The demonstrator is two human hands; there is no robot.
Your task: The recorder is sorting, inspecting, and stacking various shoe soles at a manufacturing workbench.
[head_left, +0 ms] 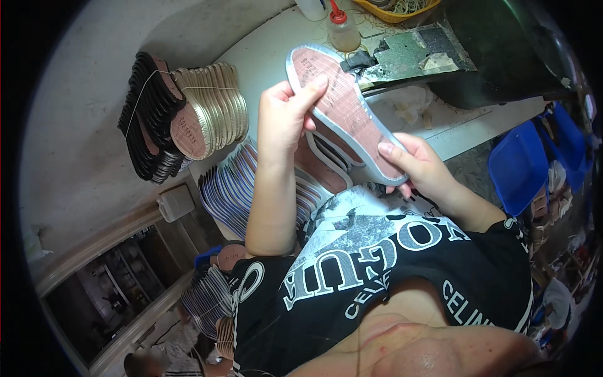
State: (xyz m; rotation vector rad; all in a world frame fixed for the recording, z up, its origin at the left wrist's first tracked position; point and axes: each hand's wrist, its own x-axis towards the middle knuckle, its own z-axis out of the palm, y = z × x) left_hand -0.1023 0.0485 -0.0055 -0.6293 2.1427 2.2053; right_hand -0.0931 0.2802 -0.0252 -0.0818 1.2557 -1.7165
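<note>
Both hands hold one insole point(342, 103), its reddish-brown face up and a pale silvery binding along its edge. My left hand point(287, 116) is closed on the left edge near the wide far end, thumb pressed on the face. At the narrow near end, my right hand point(419, 164) pinches the insole with the thumb on top and fingers underneath. The far right edge of the insole lies against a small black part point(358, 63) of the green-topped sewing machine point(418, 55). More insoles point(323, 164) lie below the held one, partly hidden by it and my left arm.
Bundled black insoles point(151, 110) and gold-edged insoles point(217, 107) stand at the left of the white table point(264, 47). Blue-edged insoles point(226, 188) are stacked nearer. A red-capped bottle point(343, 31) and yellow basket point(402, 11) sit far back. Blue chairs point(518, 166) stand right; another person point(169, 358) is lower left.
</note>
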